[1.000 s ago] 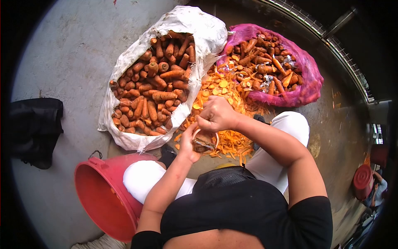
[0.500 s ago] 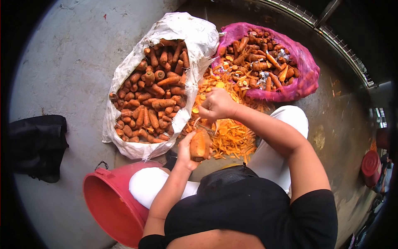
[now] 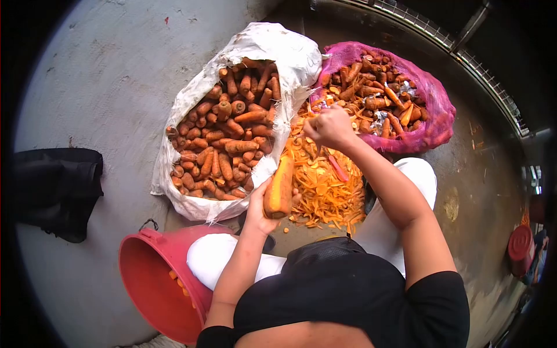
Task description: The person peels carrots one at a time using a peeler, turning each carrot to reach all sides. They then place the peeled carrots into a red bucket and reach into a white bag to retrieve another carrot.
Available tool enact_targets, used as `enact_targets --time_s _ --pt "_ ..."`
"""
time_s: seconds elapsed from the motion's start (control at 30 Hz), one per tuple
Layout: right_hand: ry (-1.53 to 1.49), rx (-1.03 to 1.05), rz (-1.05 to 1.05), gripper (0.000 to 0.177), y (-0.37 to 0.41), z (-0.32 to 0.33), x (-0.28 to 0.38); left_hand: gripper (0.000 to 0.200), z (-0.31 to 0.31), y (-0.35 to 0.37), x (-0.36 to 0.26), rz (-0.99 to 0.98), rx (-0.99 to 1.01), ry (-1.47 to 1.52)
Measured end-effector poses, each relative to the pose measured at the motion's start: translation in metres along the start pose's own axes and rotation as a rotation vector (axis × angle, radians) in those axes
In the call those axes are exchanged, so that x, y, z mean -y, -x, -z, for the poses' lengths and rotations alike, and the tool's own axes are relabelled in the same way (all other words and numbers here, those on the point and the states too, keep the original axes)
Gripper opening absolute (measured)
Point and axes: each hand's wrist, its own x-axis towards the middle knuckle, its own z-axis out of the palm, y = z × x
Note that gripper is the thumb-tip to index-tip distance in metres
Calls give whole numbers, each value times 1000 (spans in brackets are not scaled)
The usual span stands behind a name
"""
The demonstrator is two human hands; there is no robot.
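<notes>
A large, partly peeled carrot (image 3: 279, 188) is tilted upward in my left hand (image 3: 258, 206), whose fingers wrap round its lower part. Above and to the right, my right hand (image 3: 329, 126) is closed in a fist over the orange peelings (image 3: 325, 194), apart from the carrot. What it grips is hidden. A red, handle-like object (image 3: 337, 168) lies on the peelings below this fist. On the left, an open white sack (image 3: 290, 49) holds many unpeeled carrots (image 3: 238, 146).
A pink mesh sack (image 3: 438, 113) with carrots and silvery scraps lies at the upper right. A red bucket (image 3: 168, 232) lies tipped at the lower left with orange pieces inside. Black cloth (image 3: 55, 188) is at the far left, a red container (image 3: 520, 249) at the far right.
My right hand has moved up and right, away from the carrot. The carrot now stands out longer from my left hand. The view has shifted, showing the red object and pieces in the bucket.
</notes>
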Motion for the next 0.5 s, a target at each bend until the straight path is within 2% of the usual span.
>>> enact_targets --time_s 0.1,0.13,0.23,0.5 --pt "-320 -144 142 36 6 9 34 38 7 -11 6 -38 -29 -42" --pt "-324 -107 179 34 9 13 44 36 8 -14 7 9 87 49" --pt "-382 -100 380 33 19 18 66 35 -4 -16 11 -24 -58 -52" --pt "-368 -61 421 34 29 9 66 36 6 -28 22 -29 -70 -120"
